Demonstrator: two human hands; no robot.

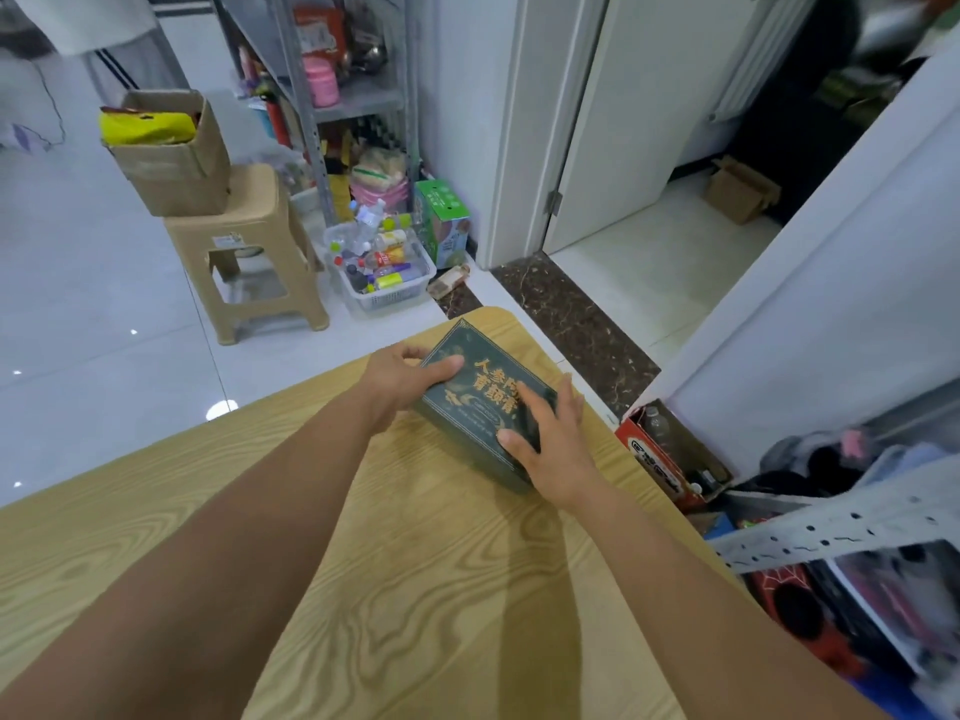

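The wooden counter (395, 589) is filling the lower half of the view. Beyond the counter's far edge, a tan stool (244, 252) is standing on the floor and carrying a cardboard carton (171, 168). A white basket (384, 298) of bottles is sitting just off the counter's far corner.

The dark green box (478, 402) is lying flat at the counter's far right corner, turned at an angle to the counter's edges, with its gold lettering facing up.

The 2 hands are meeting on it. The left grip (400, 379) is clasping the box's left end, with the thumb lying on the lid and the fingers curling round the far side. The right grip (550, 444) is pressing on the near right corner with fingers spread and nearly straight, not closing around it.

The step looks like taking hold of the box to lift or turn it. Doing it well probably means wrapping the right fingers down the side to match the left. It also means raising both ends level, since the box is sitting close to the counter's right edge.
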